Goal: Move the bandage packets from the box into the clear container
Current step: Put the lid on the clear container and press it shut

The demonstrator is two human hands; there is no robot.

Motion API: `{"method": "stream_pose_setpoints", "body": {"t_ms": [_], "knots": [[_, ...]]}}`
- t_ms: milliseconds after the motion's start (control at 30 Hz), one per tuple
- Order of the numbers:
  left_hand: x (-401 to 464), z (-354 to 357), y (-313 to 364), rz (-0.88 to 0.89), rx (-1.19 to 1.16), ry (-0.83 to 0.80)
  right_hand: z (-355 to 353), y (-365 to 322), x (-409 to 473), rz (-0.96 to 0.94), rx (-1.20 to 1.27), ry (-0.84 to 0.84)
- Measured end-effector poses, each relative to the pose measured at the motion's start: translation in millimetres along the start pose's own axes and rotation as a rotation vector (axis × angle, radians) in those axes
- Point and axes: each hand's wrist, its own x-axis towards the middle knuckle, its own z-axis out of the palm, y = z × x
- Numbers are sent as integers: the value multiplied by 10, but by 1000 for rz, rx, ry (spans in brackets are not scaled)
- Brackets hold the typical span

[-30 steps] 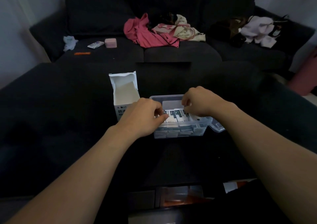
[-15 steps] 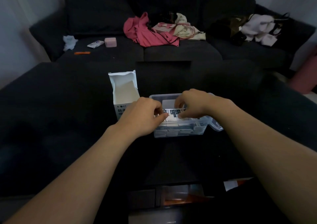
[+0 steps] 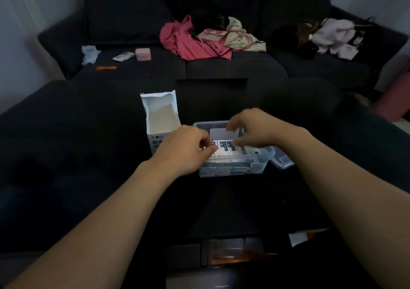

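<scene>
Single head-worn view — wide-angle, looking forward and down from the person's own eye line. Both forearms enter from the bottom corners and meet at mid-frame, close to the lens, over the clear container (image 3: pixel 233 169) and the open box (image 3: pixel 160 120) on the dark bench (image 3: pixel 88 155). Upper frame reaches farther out — the dark sofa (image 3: pixel 221 67) faces the camera. Edges bend and blur.

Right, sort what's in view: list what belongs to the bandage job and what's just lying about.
Part of the job:
- white box, flap open
- clear container
- bandage packets in it
- left hand and right hand over the packets
- clear lid beside the container

Lying about:
- pink garment
- pink case
- tube
- orange item
- pale clothes
</scene>
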Motion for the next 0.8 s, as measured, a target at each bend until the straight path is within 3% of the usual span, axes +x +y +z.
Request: {"method": "stream_pose_setpoints", "body": {"t_ms": [100,167,200,267,333,433,633,733,800], "knots": [[1,-4,-21,9,-22,62,-152,209,-130,131,143,408],[12,-19,-34,-8,-51,98,-191,479,-227,334,174,532],[19,-24,-42,-27,-67,108,-171,599,-271,445,160,480],[25,-22,-47,-83,-95,109,-46,782,-329,612,159,218],[35,-11,-40,-148,-128,98,81,848,-369,663,210,-21],[37,-5,-27,-254,-177,103,186,886,-358,655,234,-142],[1,-19,-26,-289,-223,95,183,905,-315,694,175,-73],[5,-28,-61,-279,-221,113,115,958,-355,758,168,56],[13,-29,-76,-276,-210,98,-3,959,-389,689,271,175]]}}
